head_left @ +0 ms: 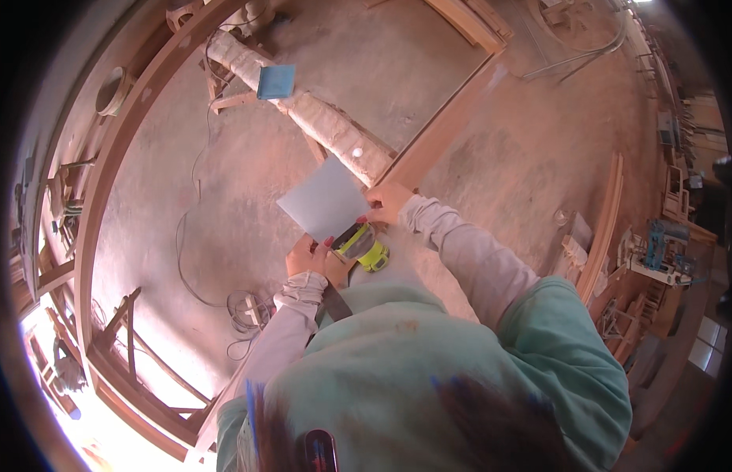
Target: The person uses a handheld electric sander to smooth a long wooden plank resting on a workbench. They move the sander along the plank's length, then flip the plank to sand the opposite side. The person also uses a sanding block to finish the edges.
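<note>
A pale grey square sheet (pixel 322 199), possibly sandpaper seen from its back, is held out in front of my body. My left hand (pixel 307 256) pinches its near left corner, thumb on top. At the right corner, the fingers of my right hand (pixel 390 203) are closed on the same sheet. Just below the sheet, between my hands and my torso, is a lime-green and black power sander (pixel 364 247). What the sander rests on is mostly hidden by my hands and shirt.
A long beam wrapped in cream padding (pixel 326 122) runs away from me, with a blue square tray (pixel 277 82) on it. A reddish wooden board (pixel 448 118) meets it at the right. A large curved wooden frame (pixel 106 185) stands left. A cable (pixel 181 252) lies on the floor.
</note>
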Motion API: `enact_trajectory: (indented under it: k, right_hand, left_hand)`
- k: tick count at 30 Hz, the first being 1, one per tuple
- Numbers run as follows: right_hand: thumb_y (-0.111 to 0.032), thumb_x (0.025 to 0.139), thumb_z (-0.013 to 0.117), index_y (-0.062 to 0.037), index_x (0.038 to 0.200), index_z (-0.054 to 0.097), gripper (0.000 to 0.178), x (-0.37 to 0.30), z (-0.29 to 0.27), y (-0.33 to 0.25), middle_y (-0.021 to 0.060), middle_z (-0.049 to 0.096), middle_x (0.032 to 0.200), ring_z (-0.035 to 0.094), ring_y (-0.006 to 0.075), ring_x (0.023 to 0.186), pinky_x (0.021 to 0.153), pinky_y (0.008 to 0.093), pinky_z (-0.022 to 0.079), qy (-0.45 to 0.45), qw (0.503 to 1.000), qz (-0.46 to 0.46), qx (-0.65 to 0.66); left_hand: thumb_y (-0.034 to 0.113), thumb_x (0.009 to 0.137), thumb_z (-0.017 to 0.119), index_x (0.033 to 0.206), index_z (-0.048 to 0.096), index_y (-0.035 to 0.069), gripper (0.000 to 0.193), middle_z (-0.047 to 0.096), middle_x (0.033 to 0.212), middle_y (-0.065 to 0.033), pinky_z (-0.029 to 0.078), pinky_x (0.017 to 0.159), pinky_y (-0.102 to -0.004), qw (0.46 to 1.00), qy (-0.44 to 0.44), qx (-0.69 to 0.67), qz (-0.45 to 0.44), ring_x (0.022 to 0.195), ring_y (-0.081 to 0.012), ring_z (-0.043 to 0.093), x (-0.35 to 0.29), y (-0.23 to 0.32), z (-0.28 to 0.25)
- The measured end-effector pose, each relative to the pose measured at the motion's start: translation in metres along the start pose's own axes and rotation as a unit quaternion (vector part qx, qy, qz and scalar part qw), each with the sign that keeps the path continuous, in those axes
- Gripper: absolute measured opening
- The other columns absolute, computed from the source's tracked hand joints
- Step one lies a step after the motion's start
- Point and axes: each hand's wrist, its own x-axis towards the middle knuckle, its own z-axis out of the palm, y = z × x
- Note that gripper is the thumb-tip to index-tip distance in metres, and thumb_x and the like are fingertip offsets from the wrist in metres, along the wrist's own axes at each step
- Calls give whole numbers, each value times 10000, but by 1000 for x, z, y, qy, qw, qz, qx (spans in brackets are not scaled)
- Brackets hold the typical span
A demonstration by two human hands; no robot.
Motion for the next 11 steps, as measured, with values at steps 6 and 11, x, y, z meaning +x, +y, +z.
enact_trajectory:
  k: [6,11]
  right_hand:
    - [-152,886,620,-34,941,639,132,5,5,23,137,634,934,629,325,888,775,407,499,16,993,-99,-55]
    - [-161,887,619,-72,1007,642,151,2,2,14,128,624,1056,620,339,980,842,402,501,-15,989,-77,-122]
  left_hand:
    - [251,837,755,846,664,25,243,675,713,-146,517,617,-381,998,-24,58,7,653,-280,678,0,-20,9]
    - [264,852,749,930,659,27,265,683,758,-153,526,631,-400,990,5,102,95,665,-292,680,-3,-40,22]
